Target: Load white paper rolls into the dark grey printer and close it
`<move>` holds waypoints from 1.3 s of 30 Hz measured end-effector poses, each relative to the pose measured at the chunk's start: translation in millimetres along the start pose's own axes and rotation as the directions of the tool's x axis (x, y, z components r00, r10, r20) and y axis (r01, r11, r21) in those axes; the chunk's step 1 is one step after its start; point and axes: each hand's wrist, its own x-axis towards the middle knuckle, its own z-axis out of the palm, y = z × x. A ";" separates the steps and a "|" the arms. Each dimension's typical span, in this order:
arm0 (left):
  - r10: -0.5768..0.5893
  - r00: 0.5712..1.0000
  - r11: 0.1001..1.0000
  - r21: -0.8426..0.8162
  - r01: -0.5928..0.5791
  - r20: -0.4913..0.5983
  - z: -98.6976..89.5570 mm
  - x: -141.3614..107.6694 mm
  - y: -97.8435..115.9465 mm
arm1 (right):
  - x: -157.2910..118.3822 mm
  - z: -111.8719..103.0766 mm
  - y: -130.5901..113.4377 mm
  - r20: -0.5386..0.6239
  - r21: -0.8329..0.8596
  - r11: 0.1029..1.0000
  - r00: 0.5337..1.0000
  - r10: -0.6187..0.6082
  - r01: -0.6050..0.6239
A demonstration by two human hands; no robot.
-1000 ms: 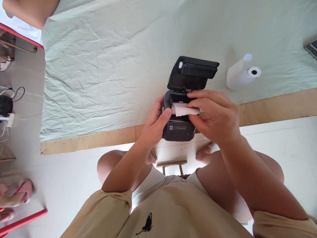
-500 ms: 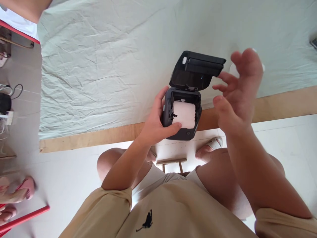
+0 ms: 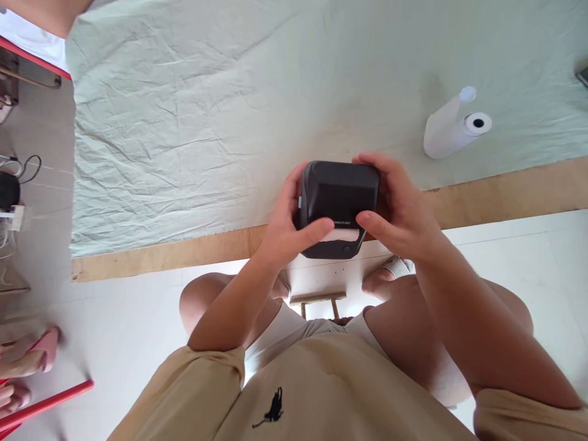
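A small black label printer is held over the near edge of the table, its lid closed. White paper shows in the slot at its front, under the lid's lip. My left hand grips the printer's left side, thumb on the front by the paper. Around the right side curls my right hand, its thumb resting on the lid's front edge and its fingers at the back. The paper roll inside is hidden by the lid.
To the right on the cloth-covered table stands a partly unrolled white paper roll. A dark object lies at the far right edge. Another person's arm reaches in at the top left. Cables hang left of the table.
The printer's lid has swung down and shut over its paper roll. My right hand has moved left from the open lid onto the printer, uncovering the paper roll on the table.
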 end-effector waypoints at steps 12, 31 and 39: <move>-0.109 0.993 0.994 -0.030 0.108 -0.041 5.3 0.0 5.3 | 2.3 6.8 4.2 0.038 0.137 0.989 0.998 0.048 -0.053; -0.135 0.929 0.967 -0.250 0.048 -0.345 19.2 7.9 0.4 | -1.4 14.4 14.4 -0.036 0.248 0.969 0.999 0.032 -0.022; -0.103 0.923 0.984 -0.177 0.039 -0.370 26.7 11.1 17.4 | 2.3 10.1 14.2 -0.201 0.022 0.989 0.970 -0.139 0.146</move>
